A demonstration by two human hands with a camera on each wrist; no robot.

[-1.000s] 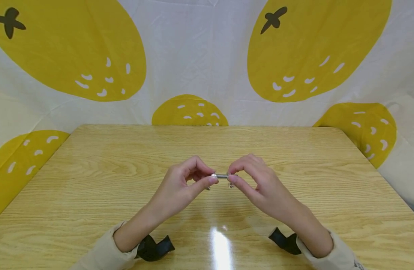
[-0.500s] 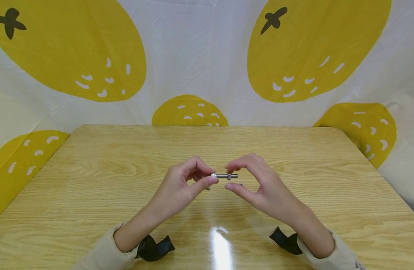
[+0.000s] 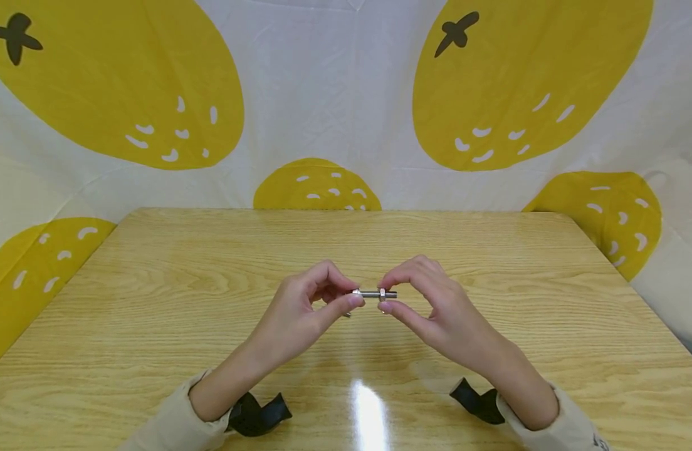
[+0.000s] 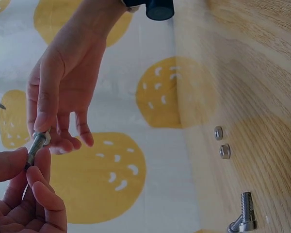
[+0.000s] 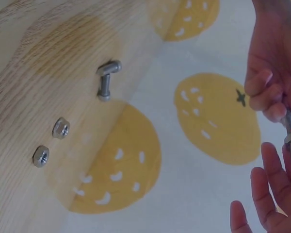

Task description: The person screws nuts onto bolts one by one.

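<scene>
In the head view, my left hand pinches the head end of a silver bolt between thumb and forefinger. The bolt lies level above the table, its threaded end pointing right. A hex nut sits on the thread, with a short length of bolt sticking out past it. My right hand pinches the nut between thumb and forefinger. The left wrist view shows the nut at the right thumb's tip and the bolt's shaft running down to the left fingers.
On the wooden table lie two loose nuts, apart from each other. Two more bolts lie touching each other nearby. A white cloth printed with yellow fruit hangs behind the table.
The right thumb and forefinger spread apart off the nut half a second ago, uncovering it, and have now come together on it again. The left hand and bolt hold still.
</scene>
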